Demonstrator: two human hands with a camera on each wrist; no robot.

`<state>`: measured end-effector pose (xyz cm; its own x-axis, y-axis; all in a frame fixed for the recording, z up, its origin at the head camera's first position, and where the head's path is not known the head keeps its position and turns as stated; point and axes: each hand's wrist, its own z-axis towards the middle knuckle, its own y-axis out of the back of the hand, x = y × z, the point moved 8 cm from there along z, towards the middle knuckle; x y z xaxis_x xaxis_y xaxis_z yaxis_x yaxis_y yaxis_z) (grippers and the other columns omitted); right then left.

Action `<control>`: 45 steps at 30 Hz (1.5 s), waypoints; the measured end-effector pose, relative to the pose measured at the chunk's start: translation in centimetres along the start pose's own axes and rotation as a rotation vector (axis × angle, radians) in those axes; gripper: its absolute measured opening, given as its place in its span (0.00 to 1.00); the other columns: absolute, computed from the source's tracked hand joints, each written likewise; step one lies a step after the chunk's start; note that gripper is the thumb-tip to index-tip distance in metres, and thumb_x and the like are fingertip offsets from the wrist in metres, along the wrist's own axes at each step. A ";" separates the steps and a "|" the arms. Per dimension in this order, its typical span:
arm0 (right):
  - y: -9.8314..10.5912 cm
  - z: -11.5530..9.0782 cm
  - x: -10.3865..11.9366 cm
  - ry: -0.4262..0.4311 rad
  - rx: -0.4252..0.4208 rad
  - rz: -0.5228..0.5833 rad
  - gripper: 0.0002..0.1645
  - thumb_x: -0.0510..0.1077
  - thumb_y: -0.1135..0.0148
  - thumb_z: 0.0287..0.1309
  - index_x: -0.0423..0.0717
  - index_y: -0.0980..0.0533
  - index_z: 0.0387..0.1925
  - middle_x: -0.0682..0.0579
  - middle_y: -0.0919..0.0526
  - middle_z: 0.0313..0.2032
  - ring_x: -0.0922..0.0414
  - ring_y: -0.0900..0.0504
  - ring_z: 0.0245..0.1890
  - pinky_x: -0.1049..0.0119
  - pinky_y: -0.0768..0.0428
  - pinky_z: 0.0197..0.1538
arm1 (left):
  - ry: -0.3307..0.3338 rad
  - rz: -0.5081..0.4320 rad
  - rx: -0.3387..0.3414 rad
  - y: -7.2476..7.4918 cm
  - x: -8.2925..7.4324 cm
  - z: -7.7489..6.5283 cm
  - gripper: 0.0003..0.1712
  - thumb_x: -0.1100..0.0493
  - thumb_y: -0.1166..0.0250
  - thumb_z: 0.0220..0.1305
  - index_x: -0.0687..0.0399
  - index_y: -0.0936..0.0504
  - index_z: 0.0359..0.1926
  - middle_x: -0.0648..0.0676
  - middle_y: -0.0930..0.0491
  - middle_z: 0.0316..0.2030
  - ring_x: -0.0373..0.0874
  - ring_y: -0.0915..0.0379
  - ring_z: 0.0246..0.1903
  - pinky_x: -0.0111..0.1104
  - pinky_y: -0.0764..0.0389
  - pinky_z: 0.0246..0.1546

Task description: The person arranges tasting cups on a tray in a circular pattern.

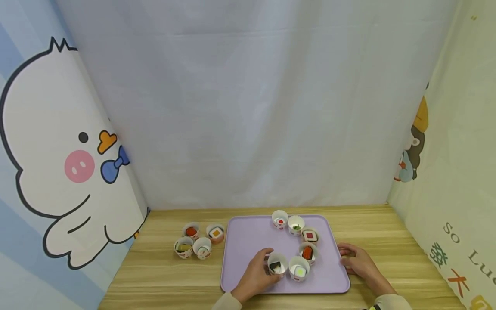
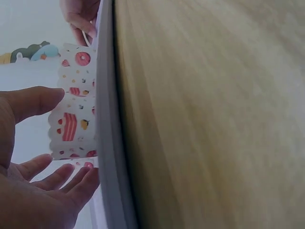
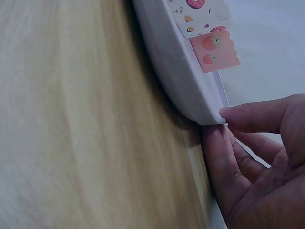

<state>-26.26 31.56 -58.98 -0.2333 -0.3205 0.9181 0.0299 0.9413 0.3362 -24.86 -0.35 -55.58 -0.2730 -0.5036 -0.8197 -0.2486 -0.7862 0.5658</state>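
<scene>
My left hand (image 1: 256, 272) curves round a white paper cupcake cup (image 1: 282, 271) near the front of the lilac tray (image 1: 248, 254). In the left wrist view its thumb and spread fingers lie on either side of the printed cup (image 2: 78, 126); firm contact is hard to judge. Inside the cup is a small piece with black and white parts. My right hand (image 1: 360, 261) pinches the tray's right rim, thumb above and fingers below in the right wrist view. Beside the left hand's cup stands another cup (image 1: 299, 275) with a pale green-topped piece.
Farther back on the tray, several more cups stand in a curve, including one with a red-topped piece (image 1: 307, 252) and one at the back (image 1: 280, 219). Left of the tray, a group of cups (image 1: 192, 242) stands on the wooden table (image 1: 155, 275). A pale curtain (image 1: 252, 129) hangs behind.
</scene>
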 end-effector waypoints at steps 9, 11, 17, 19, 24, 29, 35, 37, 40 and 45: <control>0.0 0.1 -0.2 -0.005 -0.002 -0.009 0.36 0.26 0.40 0.48 0.29 0.33 0.63 0.39 0.21 0.46 0.58 0.20 0.34 0.61 0.16 0.33 | -0.060 -0.047 -0.064 3.2 -1.3 -0.9 0.41 0.62 0.24 0.48 0.62 0.32 0.63 0.63 0.28 0.62 0.61 0.29 0.59 0.47 0.21 0.54; 0.0 0.1 -0.2 -0.004 0.004 -0.012 0.36 0.26 0.40 0.48 0.29 0.33 0.63 0.39 0.21 0.46 0.58 0.20 0.35 0.61 0.16 0.33 | -0.078 -0.046 -0.086 4.2 -1.5 -1.1 0.41 0.62 0.25 0.48 0.61 0.31 0.63 0.62 0.28 0.61 0.61 0.28 0.59 0.47 0.21 0.54; 0.0 0.1 -0.2 -0.007 0.008 -0.011 0.35 0.26 0.40 0.48 0.29 0.33 0.63 0.41 0.21 0.45 0.58 0.20 0.34 0.61 0.16 0.33 | -0.083 -0.040 -0.143 7.1 -1.6 -1.8 0.38 0.61 0.26 0.50 0.58 0.30 0.62 0.61 0.27 0.60 0.61 0.29 0.59 0.50 0.22 0.55; 0.0 0.1 -0.1 -0.005 0.007 -0.010 0.35 0.26 0.40 0.48 0.28 0.33 0.62 0.42 0.21 0.44 0.58 0.20 0.34 0.61 0.16 0.33 | -0.087 -0.037 -0.163 8.0 -1.6 -2.1 0.37 0.60 0.26 0.50 0.58 0.30 0.62 0.61 0.26 0.59 0.62 0.29 0.59 0.51 0.23 0.56; 0.1 0.1 -0.1 -0.012 0.004 -0.001 0.35 0.26 0.40 0.48 0.29 0.33 0.62 0.41 0.21 0.45 0.58 0.20 0.34 0.60 0.16 0.33 | -0.070 -0.020 -0.198 10.0 -1.4 -2.8 0.37 0.60 0.26 0.52 0.58 0.31 0.63 0.62 0.26 0.61 0.64 0.29 0.60 0.52 0.23 0.56; 0.0 0.0 -0.1 -0.023 0.001 0.008 0.35 0.27 0.40 0.48 0.29 0.32 0.63 0.39 0.23 0.47 0.57 0.20 0.34 0.61 0.16 0.33 | -0.034 -0.027 -0.230 11.6 -0.8 -3.3 0.38 0.59 0.26 0.53 0.56 0.32 0.64 0.62 0.27 0.61 0.63 0.29 0.60 0.52 0.24 0.58; -0.1 -0.2 -0.2 -0.031 -0.007 0.016 0.36 0.27 0.40 0.47 0.29 0.32 0.62 0.41 0.23 0.46 0.56 0.20 0.34 0.62 0.16 0.33 | -0.008 -0.015 -0.281 13.7 0.0 -4.0 0.40 0.59 0.25 0.52 0.59 0.32 0.64 0.64 0.26 0.59 0.63 0.28 0.58 0.52 0.23 0.56; -0.1 -0.3 -0.2 -0.026 -0.009 0.019 0.35 0.27 0.40 0.47 0.29 0.32 0.62 0.40 0.23 0.46 0.57 0.20 0.34 0.61 0.16 0.33 | 0.008 -0.025 -0.303 14.4 0.4 -4.2 0.39 0.60 0.25 0.52 0.59 0.32 0.64 0.63 0.24 0.58 0.61 0.27 0.58 0.52 0.24 0.57; -0.1 -0.3 -0.1 -0.018 -0.004 0.022 0.35 0.27 0.40 0.47 0.28 0.32 0.62 0.40 0.23 0.47 0.57 0.20 0.34 0.62 0.16 0.33 | 0.041 -0.050 -0.344 15.6 1.0 -4.5 0.39 0.63 0.26 0.52 0.59 0.32 0.64 0.61 0.24 0.58 0.58 0.28 0.60 0.52 0.26 0.59; -0.1 -0.2 0.2 -0.009 0.000 0.021 0.36 0.27 0.40 0.47 0.28 0.33 0.62 0.41 0.22 0.45 0.57 0.20 0.34 0.62 0.17 0.32 | 0.058 -0.065 -0.372 17.4 1.6 -4.9 0.40 0.63 0.27 0.54 0.60 0.35 0.66 0.66 0.31 0.63 0.61 0.33 0.64 0.51 0.27 0.61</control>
<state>-26.08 31.42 -58.80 -0.2418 -0.2993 0.9230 0.0354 0.9479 0.3167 -25.09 -16.61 -47.50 -0.2117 -0.4595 -0.8626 0.0935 -0.8880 0.4502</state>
